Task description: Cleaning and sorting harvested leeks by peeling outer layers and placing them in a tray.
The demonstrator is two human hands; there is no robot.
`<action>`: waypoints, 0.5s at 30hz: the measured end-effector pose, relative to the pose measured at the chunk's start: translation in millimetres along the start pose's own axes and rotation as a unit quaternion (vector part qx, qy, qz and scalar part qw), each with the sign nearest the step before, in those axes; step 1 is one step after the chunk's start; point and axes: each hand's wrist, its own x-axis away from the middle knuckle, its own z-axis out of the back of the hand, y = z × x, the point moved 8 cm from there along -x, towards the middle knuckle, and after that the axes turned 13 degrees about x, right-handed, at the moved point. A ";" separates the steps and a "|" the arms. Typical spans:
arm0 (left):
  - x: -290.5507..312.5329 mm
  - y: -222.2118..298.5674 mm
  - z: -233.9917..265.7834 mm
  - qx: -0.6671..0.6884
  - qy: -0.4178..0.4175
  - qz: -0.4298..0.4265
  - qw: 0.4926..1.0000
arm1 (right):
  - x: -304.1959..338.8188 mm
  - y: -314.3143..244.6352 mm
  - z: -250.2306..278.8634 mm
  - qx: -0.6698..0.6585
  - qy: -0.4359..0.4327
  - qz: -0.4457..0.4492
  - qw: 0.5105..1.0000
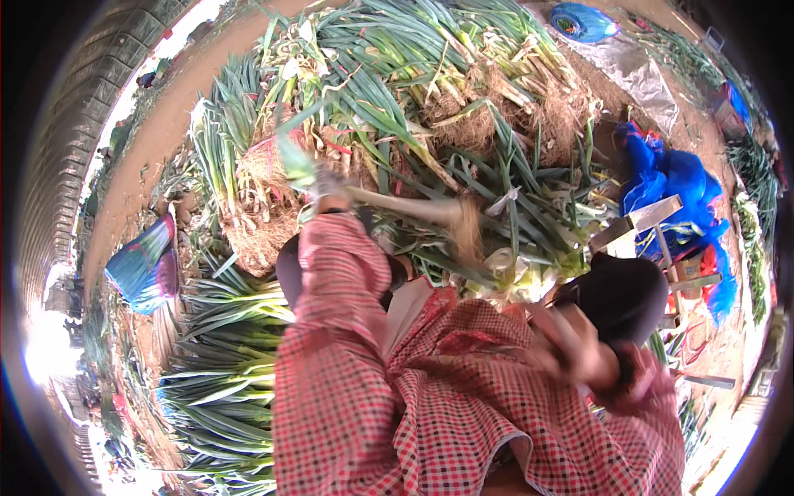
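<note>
Stretched out ahead of me, my left hand (pixel 329 188) is closed round a large green onion (pixel 405 204). Its pale stalk points right and ends in a brown tuft of roots, while the green leaves trail up and left; the stalk is smeared by motion. My right hand (pixel 575 343) is low over my lap, near my right knee. Motion blurs its fingers, so I cannot make out whether they hold anything. Beneath the held stalk lie loose green onions (pixel 513 178), and pale peeled leaves (pixel 513 277) lie between my knees.
Bundled green onions with bushy roots (pixel 265 227) are heaped ahead. Rows of cleaner green onions (pixel 223 372) lie at my left. A blue net bag (pixel 682 186) and a wooden frame (pixel 637 223) stand at right. A coloured roll (pixel 147 263) sits at left, near a ribbed wall (pixel 70 157).
</note>
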 end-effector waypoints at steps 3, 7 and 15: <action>-23.0 90.1 21.0 0.050 0.054 -0.125 0.989 | 66.5 -16.3 47.2 0.073 0.155 0.001 0.985; 20.9 63.9 -48.7 0.188 -0.109 -0.092 0.972 | 32.4 54.6 16.5 0.332 -0.085 -0.145 0.928; 113.1 -12.9 -109.3 0.141 -0.323 0.064 0.934 | -144.6 51.3 -11.9 -0.392 0.163 -0.058 0.903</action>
